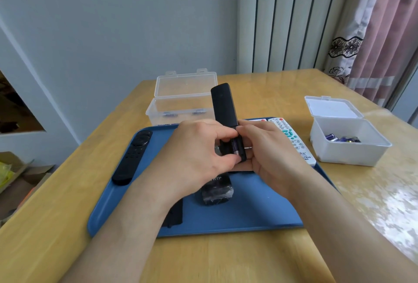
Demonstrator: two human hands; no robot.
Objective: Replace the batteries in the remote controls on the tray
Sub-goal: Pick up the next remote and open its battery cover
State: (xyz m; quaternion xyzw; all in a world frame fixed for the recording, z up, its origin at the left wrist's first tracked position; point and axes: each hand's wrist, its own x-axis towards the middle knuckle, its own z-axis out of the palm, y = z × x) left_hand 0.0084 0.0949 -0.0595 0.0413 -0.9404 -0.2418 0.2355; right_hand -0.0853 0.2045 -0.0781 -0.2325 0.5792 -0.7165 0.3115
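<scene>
Nearest, left hand [199, 153] and right hand [271, 153] curl round the near end of a slim black plastic remote [224, 104] above the blue plastic tray [248, 215], left fingertips [234, 158] on a purple battery [235, 147] in its open bay. Light, stiff, probably slick: best held by its sides.

We log a glossy wooden table [271, 92] against a pale wall [113, 22]; ribbed white panel [282, 22] and pink curtain [384, 34] at right.
</scene>
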